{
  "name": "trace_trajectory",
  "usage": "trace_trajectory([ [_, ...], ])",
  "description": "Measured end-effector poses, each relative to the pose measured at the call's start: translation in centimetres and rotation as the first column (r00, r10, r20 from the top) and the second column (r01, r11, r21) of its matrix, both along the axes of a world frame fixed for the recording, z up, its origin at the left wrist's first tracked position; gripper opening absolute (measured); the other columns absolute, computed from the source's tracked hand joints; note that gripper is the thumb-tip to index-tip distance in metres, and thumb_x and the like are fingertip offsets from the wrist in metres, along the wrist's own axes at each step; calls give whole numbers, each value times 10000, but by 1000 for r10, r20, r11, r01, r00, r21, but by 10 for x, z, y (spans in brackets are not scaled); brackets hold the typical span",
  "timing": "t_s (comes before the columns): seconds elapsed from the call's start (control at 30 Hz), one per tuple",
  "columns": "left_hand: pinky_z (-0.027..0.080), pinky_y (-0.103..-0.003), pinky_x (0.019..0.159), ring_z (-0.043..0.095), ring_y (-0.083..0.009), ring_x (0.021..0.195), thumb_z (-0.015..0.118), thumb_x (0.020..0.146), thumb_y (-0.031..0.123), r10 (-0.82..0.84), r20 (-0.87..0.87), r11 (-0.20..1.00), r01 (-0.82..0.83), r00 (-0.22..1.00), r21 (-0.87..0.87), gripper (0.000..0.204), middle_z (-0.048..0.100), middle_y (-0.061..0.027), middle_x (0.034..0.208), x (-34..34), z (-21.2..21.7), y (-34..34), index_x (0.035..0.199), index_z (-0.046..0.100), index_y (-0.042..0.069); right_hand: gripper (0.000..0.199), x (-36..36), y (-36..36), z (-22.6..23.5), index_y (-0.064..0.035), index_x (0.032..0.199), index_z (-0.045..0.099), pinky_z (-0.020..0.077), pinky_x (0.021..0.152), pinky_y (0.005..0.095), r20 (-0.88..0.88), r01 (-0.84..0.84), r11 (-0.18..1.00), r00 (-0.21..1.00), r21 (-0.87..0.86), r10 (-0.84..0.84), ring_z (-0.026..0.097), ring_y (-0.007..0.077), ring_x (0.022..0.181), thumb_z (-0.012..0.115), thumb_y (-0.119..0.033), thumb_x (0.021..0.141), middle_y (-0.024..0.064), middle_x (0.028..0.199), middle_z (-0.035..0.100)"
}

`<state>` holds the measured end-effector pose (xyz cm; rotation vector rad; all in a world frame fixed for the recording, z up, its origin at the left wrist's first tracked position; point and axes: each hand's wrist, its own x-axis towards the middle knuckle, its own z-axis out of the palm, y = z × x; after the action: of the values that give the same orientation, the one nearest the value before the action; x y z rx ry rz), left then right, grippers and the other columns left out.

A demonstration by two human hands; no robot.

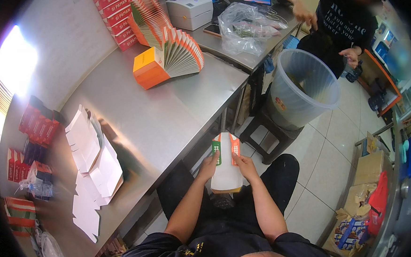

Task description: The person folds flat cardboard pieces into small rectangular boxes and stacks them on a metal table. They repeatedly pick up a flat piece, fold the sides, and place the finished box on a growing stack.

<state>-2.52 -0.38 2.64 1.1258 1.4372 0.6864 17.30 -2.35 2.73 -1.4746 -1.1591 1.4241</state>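
Observation:
Between my hands, over my lap, is a partly folded cardboard food box. Its white inner side faces up, with a green flap on the left and an orange flap on the right; a yellow edge shows at its near end. My left hand closes around the green-flap side, thumb on top. On the orange-flap side, my right hand grips in the same way. The fingers under the box are hidden. To the left, flat white card blanks lie in a loose pile on the steel table.
Fanned stacks of orange boxes stand at the table's back, beside a white printer and a plastic bag. A large clear bucket rests on a black stool. Another person stands behind it. Cartons line the right.

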Motion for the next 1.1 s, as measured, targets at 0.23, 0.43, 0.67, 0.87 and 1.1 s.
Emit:
trace_trajectory([
  [0.23, 518, -381, 795, 702, -275, 909, 468, 1017, 605, 53, -120, 998, -47, 991, 49, 681, 728, -208, 953, -6, -24, 7, 1062, 746, -15, 408, -6, 3, 5, -20, 1185, 712, 531, 811, 277, -45, 25, 999, 999, -20, -25, 666, 126, 929, 665, -378, 994, 66, 1024, 725],
  [0.43, 536, -404, 826, 711, -322, 902, 440, 1017, 620, 86, 104, 995, -79, 991, -66, 635, 733, -216, 924, 6, -26, 2, 1066, 773, 81, 598, -3, -14, 192, -7, 1519, 376, 406, 1088, 361, -290, 359, 614, 933, 703, -213, 545, 235, 1276, 624, -192, 1008, 151, 1478, 492],
  [0.67, 518, -362, 807, 707, -199, 844, 459, 997, 666, -7, -39, 1000, 8, 999, 10, 727, 743, -115, 866, 17, -23, 6, 965, 766, 9, 558, -15, -85, 396, -9, 1472, 412, 413, 1078, 373, 113, -67, -351, 987, 934, 113, 544, 246, 1268, 624, -221, 1002, 154, 1454, 500],
  [0.87, 522, -378, 785, 713, -210, 802, 466, 1004, 641, 86, 28, 995, -87, 996, 52, 706, 743, -120, 827, 11, -23, 5, 937, 761, 2, 526, -39, -79, 404, -11, 1431, 442, 418, 1069, 383, 296, -248, -356, 951, 901, 86, 543, 257, 1260, 625, -245, 997, 157, 1433, 507],
  [1.1, 516, -416, 828, 721, -308, 881, 434, 993, 668, 21, 23, 998, -23, 1000, 60, 726, 741, -188, 890, 9, -25, 5, 994, 758, 18, 494, -41, -93, 411, -14, 1384, 477, 425, 1059, 396, 328, -272, -389, 941, 880, 84, 542, 269, 1252, 625, -273, 991, 160, 1409, 514],
])
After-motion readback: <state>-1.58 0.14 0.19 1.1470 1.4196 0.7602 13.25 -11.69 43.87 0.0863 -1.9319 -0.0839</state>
